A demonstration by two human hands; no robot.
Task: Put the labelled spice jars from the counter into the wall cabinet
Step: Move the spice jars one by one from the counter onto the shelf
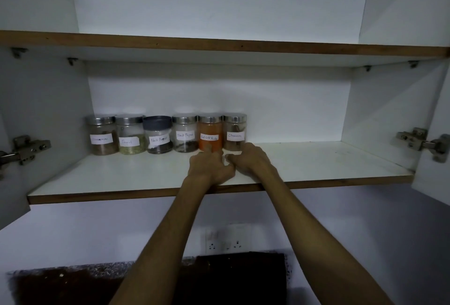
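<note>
Several labelled spice jars stand in a row at the back left of the lower shelf of the open wall cabinet. From the left: a brown-spice jar, a fennel jar, a dark-lidded black pepper jar, a second black pepper jar, an orange red chilli powder jar and a cinnamon jar. My left hand rests on the shelf, a fingertip touching the base of the chilli jar. My right hand lies beside it, fingertips at the foot of the cinnamon jar. Neither hand holds anything.
An upper shelf sits above. Both doors stand open, with hinges at the left and right. Below are a wall socket and a dark counter. The shelf's right half holds nothing.
</note>
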